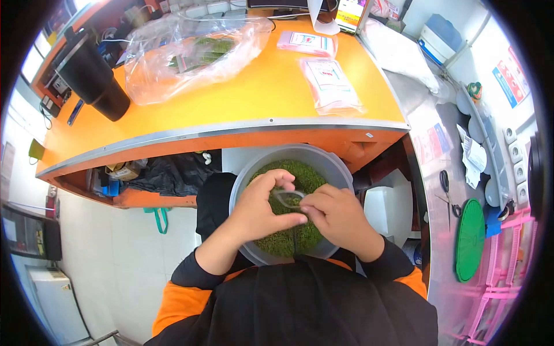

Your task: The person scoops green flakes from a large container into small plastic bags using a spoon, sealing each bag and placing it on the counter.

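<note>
A round, translucent tub (pixel 340 168) filled with chopped green leaves (pixel 297 168) sits between the person's legs, below the desk edge. Above the leaves, my left hand (pixel 262 205) curves around a small clear plastic bag (pixel 287 199), its thumb and fingers apart on either side. My right hand (pixel 334 213) pinches the bag's right edge between thumb and fingers. The bag's opening seems to face up; what lies inside is too small to make out.
On the orange desk (pixel 242 95) are a large clear bag with green contents (pixel 213 52), a black tumbler (pixel 95 78) and pink-edged packets (pixel 329 83). Scissors (pixel 444 181) and a green lid (pixel 470 239) lie on the right counter.
</note>
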`<move>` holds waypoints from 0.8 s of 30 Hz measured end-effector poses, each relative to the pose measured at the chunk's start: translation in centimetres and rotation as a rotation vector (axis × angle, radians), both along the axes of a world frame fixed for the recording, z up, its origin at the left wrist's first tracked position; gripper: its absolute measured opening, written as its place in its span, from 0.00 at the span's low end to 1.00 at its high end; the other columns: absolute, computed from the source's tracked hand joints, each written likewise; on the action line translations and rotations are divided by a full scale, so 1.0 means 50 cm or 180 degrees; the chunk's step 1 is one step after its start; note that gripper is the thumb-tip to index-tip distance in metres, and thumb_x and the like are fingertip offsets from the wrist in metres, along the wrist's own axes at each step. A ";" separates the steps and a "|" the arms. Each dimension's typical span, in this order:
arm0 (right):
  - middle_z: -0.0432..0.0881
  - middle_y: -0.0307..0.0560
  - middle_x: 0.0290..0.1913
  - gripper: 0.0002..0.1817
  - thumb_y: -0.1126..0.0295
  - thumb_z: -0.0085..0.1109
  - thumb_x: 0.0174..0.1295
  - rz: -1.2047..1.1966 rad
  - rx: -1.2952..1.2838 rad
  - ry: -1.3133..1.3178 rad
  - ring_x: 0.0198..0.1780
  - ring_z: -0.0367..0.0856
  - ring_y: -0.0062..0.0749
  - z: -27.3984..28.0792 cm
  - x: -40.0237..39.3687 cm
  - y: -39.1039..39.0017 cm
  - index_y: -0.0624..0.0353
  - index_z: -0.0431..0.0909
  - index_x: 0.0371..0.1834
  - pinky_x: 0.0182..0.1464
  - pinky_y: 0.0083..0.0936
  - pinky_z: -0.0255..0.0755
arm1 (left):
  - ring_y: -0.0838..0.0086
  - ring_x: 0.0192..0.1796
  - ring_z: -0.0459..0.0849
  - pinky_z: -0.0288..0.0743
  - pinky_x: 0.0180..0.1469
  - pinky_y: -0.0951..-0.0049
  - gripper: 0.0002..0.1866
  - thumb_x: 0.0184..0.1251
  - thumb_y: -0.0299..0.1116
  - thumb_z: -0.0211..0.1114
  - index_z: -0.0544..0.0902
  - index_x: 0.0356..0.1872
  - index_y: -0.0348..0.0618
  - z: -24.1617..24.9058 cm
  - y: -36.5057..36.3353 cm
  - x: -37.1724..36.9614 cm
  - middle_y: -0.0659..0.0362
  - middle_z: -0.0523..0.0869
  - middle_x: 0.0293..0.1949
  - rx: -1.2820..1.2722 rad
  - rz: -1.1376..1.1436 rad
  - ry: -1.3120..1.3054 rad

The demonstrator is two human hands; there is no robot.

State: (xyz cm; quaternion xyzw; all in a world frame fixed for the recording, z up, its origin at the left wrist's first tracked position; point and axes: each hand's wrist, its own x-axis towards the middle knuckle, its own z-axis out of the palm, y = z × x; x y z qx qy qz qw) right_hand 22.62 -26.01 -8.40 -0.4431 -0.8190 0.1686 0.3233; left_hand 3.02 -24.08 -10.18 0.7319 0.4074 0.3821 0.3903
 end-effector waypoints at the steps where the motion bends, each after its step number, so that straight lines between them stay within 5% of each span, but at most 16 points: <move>1: 0.78 0.38 0.28 0.05 0.72 0.61 0.53 0.0082 -0.0055 0.0016 0.29 0.76 0.36 -0.012 0.000 0.001 0.52 0.79 0.34 0.31 0.31 0.65 | 0.67 0.44 0.79 0.71 0.48 0.68 0.28 0.43 0.38 0.76 0.75 0.46 0.40 0.006 0.010 -0.014 0.55 0.81 0.39 -0.0220 -0.0168 0.0085; 3: 0.78 0.41 0.30 0.06 0.73 0.59 0.55 0.0217 -0.0217 0.0190 0.30 0.77 0.37 -0.009 0.002 0.008 0.53 0.78 0.36 0.32 0.31 0.67 | 0.69 0.34 0.81 0.74 0.39 0.72 0.16 0.51 0.38 0.72 0.80 0.36 0.39 0.024 0.016 -0.015 0.57 0.82 0.28 -0.0206 -0.0115 -0.0009; 7: 0.77 0.42 0.31 0.08 0.77 0.54 0.61 0.0307 -0.0375 0.1069 0.30 0.77 0.29 -0.006 0.002 0.003 0.60 0.73 0.43 0.32 0.24 0.69 | 0.61 0.32 0.80 0.73 0.35 0.68 0.11 0.60 0.36 0.65 0.82 0.27 0.39 0.045 0.025 -0.029 0.54 0.81 0.23 -0.0215 -0.0467 0.0269; 11: 0.75 0.41 0.34 0.12 0.79 0.52 0.63 0.0462 -0.0458 0.1392 0.30 0.75 0.23 -0.027 0.018 0.007 0.62 0.68 0.49 0.33 0.20 0.70 | 0.58 0.32 0.79 0.72 0.35 0.65 0.09 0.59 0.35 0.64 0.82 0.28 0.39 0.035 0.025 -0.028 0.54 0.81 0.24 0.0362 -0.0623 0.0429; 17: 0.78 0.53 0.39 0.12 0.76 0.52 0.61 0.0349 -0.0748 0.0719 0.36 0.80 0.44 0.028 0.001 0.009 0.61 0.69 0.48 0.39 0.31 0.73 | 0.57 0.34 0.79 0.71 0.37 0.61 0.06 0.59 0.32 0.63 0.81 0.30 0.40 0.050 0.027 -0.012 0.54 0.81 0.28 0.0403 -0.0857 0.0282; 21: 0.79 0.53 0.33 0.12 0.76 0.52 0.59 0.0584 -0.0852 0.0714 0.34 0.79 0.49 0.041 -0.008 0.018 0.59 0.71 0.47 0.36 0.35 0.72 | 0.57 0.37 0.79 0.72 0.39 0.62 0.06 0.60 0.32 0.62 0.82 0.32 0.41 0.067 0.032 -0.010 0.54 0.82 0.29 0.0598 -0.0781 0.0752; 24: 0.80 0.51 0.32 0.09 0.75 0.53 0.58 -0.0236 -0.0150 0.0748 0.36 0.79 0.48 0.080 0.015 0.060 0.60 0.74 0.42 0.38 0.35 0.72 | 0.58 0.36 0.81 0.73 0.39 0.63 0.07 0.62 0.34 0.60 0.83 0.33 0.43 0.077 0.033 -0.023 0.54 0.83 0.30 0.0951 -0.0345 0.0855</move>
